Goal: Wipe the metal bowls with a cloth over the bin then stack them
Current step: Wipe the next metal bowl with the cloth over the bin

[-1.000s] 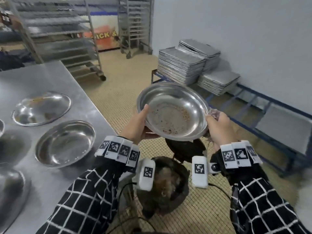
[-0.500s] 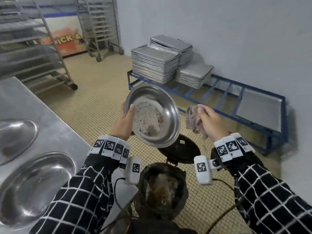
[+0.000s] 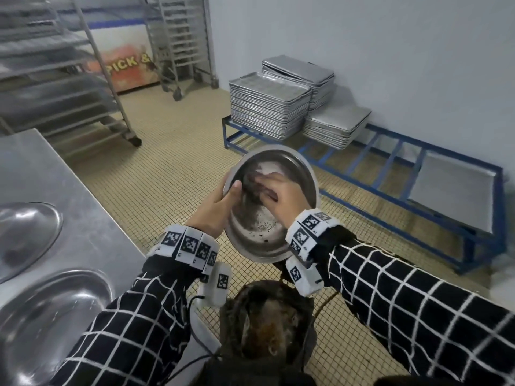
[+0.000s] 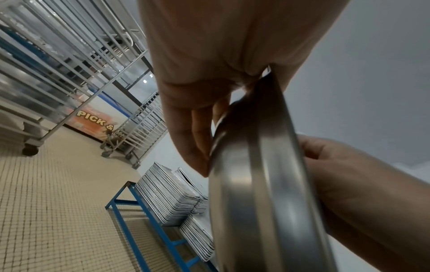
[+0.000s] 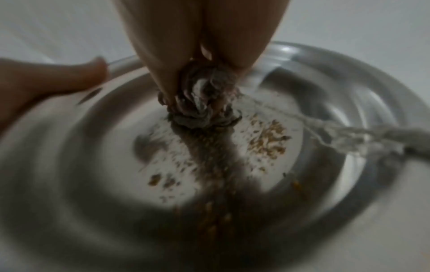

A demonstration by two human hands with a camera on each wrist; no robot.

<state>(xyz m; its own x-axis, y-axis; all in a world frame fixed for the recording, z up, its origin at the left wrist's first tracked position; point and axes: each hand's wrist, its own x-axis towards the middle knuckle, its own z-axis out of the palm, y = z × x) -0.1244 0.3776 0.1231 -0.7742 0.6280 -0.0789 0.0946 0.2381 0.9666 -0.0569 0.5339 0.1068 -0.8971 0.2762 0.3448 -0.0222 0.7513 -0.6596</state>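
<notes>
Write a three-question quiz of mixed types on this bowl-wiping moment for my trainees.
1. True or false: the left hand grips the rim of the tilted metal bowl.
2. What does the right hand press into the bowl? A) sponge B) cloth C) brush
3. Fill in: below the bowl stands the dark ____.

Key:
1. True
2. B, the crumpled cloth, among brown crumbs
3. bin

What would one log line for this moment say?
step: wiping | left hand: holds bowl rim | right hand: rubs cloth inside | crumbs left | bin below
</notes>
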